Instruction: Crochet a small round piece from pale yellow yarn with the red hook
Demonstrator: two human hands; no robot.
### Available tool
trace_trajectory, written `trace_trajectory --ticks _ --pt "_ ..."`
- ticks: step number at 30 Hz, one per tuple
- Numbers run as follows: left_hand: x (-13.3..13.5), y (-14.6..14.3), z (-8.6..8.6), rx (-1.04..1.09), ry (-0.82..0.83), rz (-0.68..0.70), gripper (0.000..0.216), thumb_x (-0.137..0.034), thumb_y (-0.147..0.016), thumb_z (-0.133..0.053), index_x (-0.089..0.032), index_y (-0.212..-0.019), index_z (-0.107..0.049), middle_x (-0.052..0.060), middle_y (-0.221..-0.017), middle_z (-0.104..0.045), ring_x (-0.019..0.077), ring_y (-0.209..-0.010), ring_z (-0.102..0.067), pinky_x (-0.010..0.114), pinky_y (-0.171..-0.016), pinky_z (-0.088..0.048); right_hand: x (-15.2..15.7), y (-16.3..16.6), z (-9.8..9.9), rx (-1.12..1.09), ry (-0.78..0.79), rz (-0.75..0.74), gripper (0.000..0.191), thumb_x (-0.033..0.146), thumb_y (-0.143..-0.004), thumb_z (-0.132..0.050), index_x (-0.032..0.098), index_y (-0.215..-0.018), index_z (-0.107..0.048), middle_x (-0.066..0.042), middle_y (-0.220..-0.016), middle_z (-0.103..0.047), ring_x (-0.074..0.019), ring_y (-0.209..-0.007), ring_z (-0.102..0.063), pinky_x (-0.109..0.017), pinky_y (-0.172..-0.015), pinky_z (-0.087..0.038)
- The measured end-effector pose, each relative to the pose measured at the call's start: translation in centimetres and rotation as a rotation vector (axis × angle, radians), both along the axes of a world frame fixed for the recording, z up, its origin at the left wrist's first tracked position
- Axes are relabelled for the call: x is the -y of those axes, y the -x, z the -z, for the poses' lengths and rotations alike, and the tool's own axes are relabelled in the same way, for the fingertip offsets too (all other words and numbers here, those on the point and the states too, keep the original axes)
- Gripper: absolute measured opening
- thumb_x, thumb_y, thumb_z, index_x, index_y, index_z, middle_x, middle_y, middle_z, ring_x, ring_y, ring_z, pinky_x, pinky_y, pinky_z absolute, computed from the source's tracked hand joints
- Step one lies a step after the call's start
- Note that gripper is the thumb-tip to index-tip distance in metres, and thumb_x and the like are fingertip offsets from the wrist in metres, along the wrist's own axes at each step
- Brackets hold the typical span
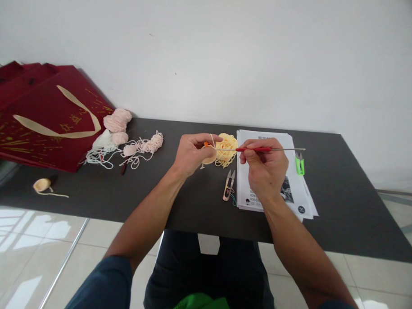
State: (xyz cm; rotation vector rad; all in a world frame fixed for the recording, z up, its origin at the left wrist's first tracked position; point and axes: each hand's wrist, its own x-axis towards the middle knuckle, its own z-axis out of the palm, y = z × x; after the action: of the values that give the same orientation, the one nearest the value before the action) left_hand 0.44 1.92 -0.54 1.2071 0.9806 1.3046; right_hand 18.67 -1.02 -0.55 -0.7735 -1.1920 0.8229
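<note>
My left hand [191, 153] is closed in a pinch on a small pale yellow crochet piece [209, 157], with a strand of yarn looped over its fingers. My right hand [264, 168] is closed around a crochet hook [270, 149] with a red handle and a metal shaft, its tip pointing left at the piece. A loose heap of yellow yarn [226, 148] lies on the dark table [197, 204] between and just behind both hands.
A stack of printed papers [294, 184] lies under my right hand, with green thread snips [300, 164] on it. Beige snips [228, 186] lie near the front. Pink and white yarn pieces [125, 140], red gift bags [41, 117] and a small crocheted disc [42, 185] sit at the left.
</note>
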Motion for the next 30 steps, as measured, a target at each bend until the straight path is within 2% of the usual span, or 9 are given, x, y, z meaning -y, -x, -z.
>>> trace_trajectory --ticks 6,9,12,19,22,26,30 --pt "-0.3 1.5 -0.7 -0.066 0.096 0.194 0.030 -0.009 -0.055 -0.069 -0.019 -0.079 -0.085 0.002 -0.063 -0.065 0.0113 -0.052 -0.051 0.025 -0.049 -0.033 0.5 -0.1 -0.9 0.074 -0.006 -0.071 0.017 0.029 -0.085 -0.081 0.024 -0.085 -0.065 0.002 -0.083 -0.075 -0.0098 -0.058 -0.062 -0.026 -0.054 -0.052" --pt "-0.3 2.2 -1.1 -0.131 0.135 0.298 0.031 -0.011 -0.055 -0.068 -0.019 -0.080 -0.085 0.003 -0.060 -0.063 0.0107 -0.049 -0.048 0.024 -0.046 -0.029 0.4 -0.2 -0.6 0.089 0.027 -0.116 0.020 0.032 -0.085 -0.082 0.024 -0.086 -0.064 0.002 -0.083 -0.075 -0.0098 -0.058 -0.062 -0.027 -0.054 -0.053" --pt "-0.4 2.6 -1.2 -0.093 0.132 0.338 0.028 -0.011 -0.056 -0.071 -0.018 -0.079 -0.085 0.003 -0.061 -0.065 0.0109 -0.050 -0.050 0.024 -0.048 -0.031 -0.1 -0.2 0.0 0.016 0.049 -0.153 0.024 0.036 -0.083 -0.083 0.024 -0.086 -0.062 0.002 -0.083 -0.074 -0.0097 -0.056 -0.061 -0.027 -0.053 -0.052" --pt "-0.3 2.1 -0.9 0.101 0.121 0.284 0.022 -0.016 -0.054 -0.083 -0.019 -0.076 -0.084 0.005 -0.065 -0.068 0.0127 -0.054 -0.054 0.028 -0.052 -0.039 -0.8 -0.2 0.3 -0.144 0.194 -0.193 0.031 0.039 -0.080 -0.086 0.024 -0.086 -0.060 0.002 -0.080 -0.072 -0.0090 -0.056 -0.060 -0.024 -0.051 -0.050" --pt "-0.4 1.9 -0.7 0.173 0.125 0.277 0.024 -0.017 -0.052 -0.085 -0.019 -0.076 -0.083 0.006 -0.070 -0.071 0.0143 -0.057 -0.058 0.029 -0.055 -0.044 -0.7 -0.1 0.1 -0.156 0.198 -0.205 0.030 0.038 -0.080 -0.086 0.024 -0.087 -0.060 0.002 -0.081 -0.072 -0.0094 -0.059 -0.061 -0.024 -0.052 -0.051" --pt "-0.6 1.6 -0.6 0.221 0.135 0.236 0.025 -0.016 -0.052 -0.083 -0.020 -0.076 -0.083 0.005 -0.070 -0.071 0.0146 -0.059 -0.060 0.029 -0.057 -0.046 -0.2 0.2 -0.1 -0.074 0.025 -0.126 0.023 0.037 -0.086 -0.081 0.025 -0.089 -0.061 0.002 -0.085 -0.073 -0.0109 -0.062 -0.064 -0.027 -0.055 -0.054" --pt "-0.6 1.2 -0.6 0.137 0.105 0.113 0.024 -0.014 -0.053 -0.077 -0.019 -0.076 -0.083 0.003 -0.067 -0.069 0.0131 -0.056 -0.057 0.027 -0.055 -0.042 0.6 0.2 0.0 0.160 -0.169 0.011 0.009 0.027 -0.091 -0.074 0.026 -0.090 -0.066 -0.002 -0.093 -0.076 -0.0147 -0.071 -0.070 -0.033 -0.064 -0.059"
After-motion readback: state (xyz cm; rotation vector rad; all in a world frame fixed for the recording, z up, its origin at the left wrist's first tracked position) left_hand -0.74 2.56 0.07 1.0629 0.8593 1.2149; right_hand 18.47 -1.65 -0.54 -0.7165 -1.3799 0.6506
